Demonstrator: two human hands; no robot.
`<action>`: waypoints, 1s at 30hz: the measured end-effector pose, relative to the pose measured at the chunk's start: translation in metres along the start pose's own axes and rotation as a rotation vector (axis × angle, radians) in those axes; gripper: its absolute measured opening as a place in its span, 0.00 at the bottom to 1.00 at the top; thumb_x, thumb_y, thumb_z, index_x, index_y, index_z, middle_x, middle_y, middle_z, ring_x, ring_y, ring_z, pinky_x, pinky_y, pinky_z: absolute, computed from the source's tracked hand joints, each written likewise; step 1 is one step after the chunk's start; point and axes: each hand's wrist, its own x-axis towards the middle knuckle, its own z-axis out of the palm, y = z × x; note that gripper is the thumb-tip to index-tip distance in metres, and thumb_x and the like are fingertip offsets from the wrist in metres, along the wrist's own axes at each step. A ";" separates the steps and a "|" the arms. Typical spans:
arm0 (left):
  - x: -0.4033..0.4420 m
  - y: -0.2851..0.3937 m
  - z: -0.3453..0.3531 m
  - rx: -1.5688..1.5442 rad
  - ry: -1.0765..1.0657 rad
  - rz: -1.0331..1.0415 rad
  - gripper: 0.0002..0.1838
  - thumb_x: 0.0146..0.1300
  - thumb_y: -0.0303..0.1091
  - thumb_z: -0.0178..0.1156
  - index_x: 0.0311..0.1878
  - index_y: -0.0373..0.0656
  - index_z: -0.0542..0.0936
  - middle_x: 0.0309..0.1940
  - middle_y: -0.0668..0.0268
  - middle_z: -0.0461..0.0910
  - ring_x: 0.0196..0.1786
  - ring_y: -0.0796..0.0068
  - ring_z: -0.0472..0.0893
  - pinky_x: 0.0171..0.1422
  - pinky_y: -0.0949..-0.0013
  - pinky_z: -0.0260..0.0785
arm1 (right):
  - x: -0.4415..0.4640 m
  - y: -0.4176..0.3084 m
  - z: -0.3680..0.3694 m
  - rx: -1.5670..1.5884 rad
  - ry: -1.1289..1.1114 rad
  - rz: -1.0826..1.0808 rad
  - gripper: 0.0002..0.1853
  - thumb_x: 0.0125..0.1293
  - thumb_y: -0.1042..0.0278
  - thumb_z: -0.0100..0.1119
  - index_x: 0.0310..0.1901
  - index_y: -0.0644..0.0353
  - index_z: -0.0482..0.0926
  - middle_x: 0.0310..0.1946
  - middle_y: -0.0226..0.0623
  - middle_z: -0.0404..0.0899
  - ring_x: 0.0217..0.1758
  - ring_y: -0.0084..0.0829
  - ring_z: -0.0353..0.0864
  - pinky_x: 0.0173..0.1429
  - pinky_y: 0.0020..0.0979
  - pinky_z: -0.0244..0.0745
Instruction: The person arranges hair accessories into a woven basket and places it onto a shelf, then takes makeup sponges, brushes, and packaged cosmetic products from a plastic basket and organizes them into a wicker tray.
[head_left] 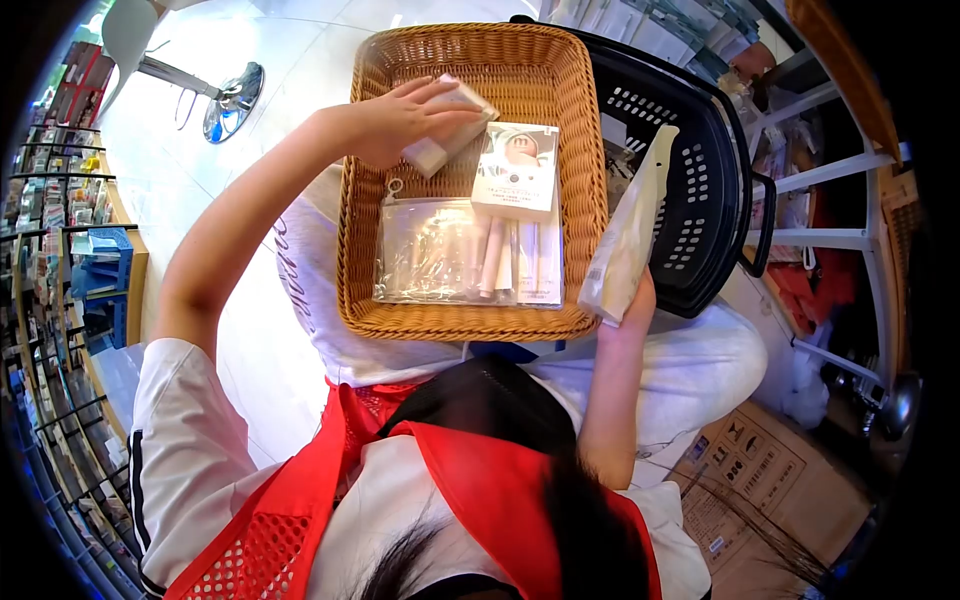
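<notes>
My left hand (pixel 405 118) reaches into the far part of a wicker basket (pixel 352 250), its fingers laid over a small white box (pixel 440 150) that sits at a slant. The thumb side is hidden. In my right hand (pixel 637 303) is a long cream-coloured packet (pixel 628 235) in clear plastic, upright beside the basket's right rim. Near my left hand a white box with a round picture (pixel 516 170) lies in the basket. Below it are a clear zip pouch (pixel 425 250) with a ring pull and a slim pink tube (pixel 493 255).
A black perforated plastic basket (pixel 735 180) stands right of the wicker one. Shelving with a white frame (pixel 850 240) rises at the far right, above a cardboard box (pixel 770 480). On the left are packed display racks (pixel 60 260) and a chrome stool base (pixel 233 103).
</notes>
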 end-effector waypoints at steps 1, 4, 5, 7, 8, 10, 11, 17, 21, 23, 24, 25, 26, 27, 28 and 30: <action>-0.001 0.002 -0.005 0.017 -0.043 -0.012 0.57 0.31 0.18 0.67 0.71 0.53 0.52 0.72 0.63 0.48 0.75 0.60 0.40 0.78 0.52 0.30 | 0.001 0.001 -0.001 0.005 -0.001 0.001 0.18 0.69 0.66 0.40 0.56 0.64 0.69 0.43 0.39 0.78 0.42 0.31 0.80 0.45 0.30 0.76; 0.003 0.007 -0.006 -0.167 0.031 -0.255 0.53 0.38 0.26 0.68 0.71 0.45 0.51 0.72 0.57 0.47 0.74 0.56 0.44 0.77 0.51 0.37 | 0.001 0.000 -0.001 0.030 -0.025 0.000 0.16 0.68 0.70 0.39 0.54 0.65 0.70 0.43 0.40 0.78 0.42 0.32 0.80 0.46 0.31 0.77; 0.005 0.017 -0.003 -0.259 0.107 -0.383 0.52 0.41 0.29 0.68 0.70 0.44 0.51 0.72 0.54 0.47 0.74 0.54 0.45 0.76 0.50 0.40 | 0.000 -0.001 0.000 0.041 -0.037 -0.001 0.16 0.67 0.72 0.39 0.53 0.66 0.70 0.43 0.40 0.78 0.41 0.32 0.81 0.46 0.31 0.78; 0.011 0.033 0.009 -0.206 0.201 -0.496 0.47 0.49 0.42 0.65 0.69 0.40 0.52 0.69 0.46 0.49 0.71 0.48 0.53 0.73 0.49 0.51 | 0.001 0.000 0.000 0.045 -0.022 0.004 0.16 0.67 0.72 0.39 0.54 0.65 0.70 0.43 0.40 0.77 0.41 0.32 0.81 0.46 0.31 0.78; 0.014 0.035 0.009 -0.161 0.167 -0.500 0.47 0.49 0.42 0.66 0.69 0.40 0.52 0.69 0.46 0.50 0.70 0.48 0.55 0.72 0.49 0.52 | 0.001 -0.001 -0.001 0.046 -0.014 0.007 0.16 0.68 0.72 0.39 0.54 0.65 0.70 0.44 0.40 0.77 0.41 0.32 0.81 0.46 0.31 0.78; 0.019 0.043 -0.005 -0.075 0.101 -0.507 0.47 0.48 0.42 0.67 0.68 0.39 0.54 0.67 0.45 0.53 0.68 0.49 0.58 0.71 0.50 0.54 | -0.001 0.000 0.002 0.043 0.010 0.009 0.17 0.69 0.68 0.39 0.55 0.65 0.69 0.44 0.39 0.78 0.42 0.32 0.80 0.46 0.31 0.77; 0.022 0.034 -0.001 -0.090 0.168 -0.507 0.43 0.50 0.39 0.65 0.67 0.40 0.56 0.66 0.49 0.56 0.66 0.49 0.61 0.69 0.50 0.57 | -0.001 0.000 0.002 0.042 0.023 0.009 0.18 0.70 0.66 0.39 0.56 0.64 0.69 0.44 0.39 0.78 0.42 0.31 0.80 0.46 0.30 0.76; 0.029 -0.032 0.018 -0.026 0.420 -0.289 0.38 0.50 0.31 0.63 0.67 0.51 0.60 0.66 0.57 0.59 0.65 0.51 0.63 0.69 0.53 0.58 | -0.004 -0.002 0.005 0.022 0.015 0.018 0.18 0.69 0.68 0.39 0.56 0.64 0.69 0.44 0.39 0.78 0.44 0.32 0.80 0.47 0.31 0.77; 0.025 -0.043 0.017 -0.133 0.353 -0.299 0.39 0.50 0.35 0.66 0.67 0.53 0.61 0.65 0.54 0.60 0.65 0.50 0.63 0.67 0.54 0.60 | -0.004 -0.002 0.004 0.046 0.012 0.022 0.17 0.68 0.68 0.40 0.56 0.64 0.69 0.45 0.39 0.78 0.44 0.32 0.80 0.48 0.32 0.77; 0.024 -0.046 0.020 -0.151 0.342 -0.302 0.40 0.50 0.35 0.66 0.67 0.53 0.61 0.65 0.53 0.60 0.65 0.49 0.63 0.67 0.54 0.61 | -0.004 -0.002 0.005 0.049 0.008 0.013 0.17 0.68 0.69 0.40 0.55 0.64 0.69 0.45 0.40 0.78 0.43 0.33 0.80 0.47 0.32 0.77; 0.023 -0.048 0.022 -0.150 0.363 -0.287 0.40 0.49 0.36 0.66 0.67 0.53 0.60 0.65 0.52 0.60 0.65 0.49 0.63 0.67 0.54 0.60 | -0.005 -0.002 0.005 0.048 0.012 0.007 0.17 0.68 0.69 0.40 0.55 0.64 0.69 0.45 0.40 0.78 0.43 0.33 0.80 0.47 0.32 0.77; 0.022 -0.048 0.023 -0.148 0.385 -0.273 0.40 0.49 0.36 0.66 0.67 0.53 0.60 0.65 0.52 0.60 0.65 0.49 0.63 0.67 0.54 0.60 | -0.005 -0.001 0.005 0.048 0.015 0.000 0.17 0.68 0.69 0.40 0.55 0.64 0.69 0.45 0.40 0.78 0.43 0.33 0.80 0.47 0.32 0.77; 0.022 -0.048 0.025 -0.139 0.382 -0.294 0.41 0.49 0.35 0.66 0.67 0.53 0.60 0.65 0.52 0.59 0.66 0.49 0.62 0.68 0.54 0.60 | -0.005 -0.001 0.005 0.047 0.017 -0.006 0.17 0.68 0.69 0.40 0.55 0.64 0.69 0.45 0.40 0.78 0.43 0.33 0.80 0.47 0.32 0.77; 0.022 -0.043 0.024 -0.130 0.381 -0.316 0.42 0.48 0.34 0.66 0.68 0.54 0.59 0.66 0.53 0.58 0.67 0.49 0.61 0.68 0.54 0.59 | -0.004 0.000 0.004 0.048 0.011 -0.002 0.17 0.68 0.69 0.40 0.56 0.64 0.69 0.45 0.39 0.78 0.43 0.33 0.80 0.47 0.32 0.77; 0.022 -0.038 0.023 -0.122 0.380 -0.338 0.42 0.48 0.33 0.65 0.68 0.54 0.58 0.66 0.53 0.58 0.67 0.49 0.60 0.69 0.53 0.58 | -0.003 0.002 0.002 0.049 0.005 0.002 0.17 0.68 0.69 0.40 0.56 0.64 0.69 0.45 0.39 0.78 0.43 0.33 0.80 0.47 0.32 0.77; 0.021 -0.024 0.018 0.238 0.314 -0.353 0.41 0.50 0.30 0.62 0.69 0.55 0.56 0.68 0.56 0.56 0.70 0.52 0.57 0.71 0.53 0.54 | -0.002 0.002 -0.001 0.059 0.001 0.004 0.17 0.68 0.69 0.40 0.56 0.64 0.69 0.45 0.39 0.78 0.43 0.33 0.80 0.47 0.32 0.77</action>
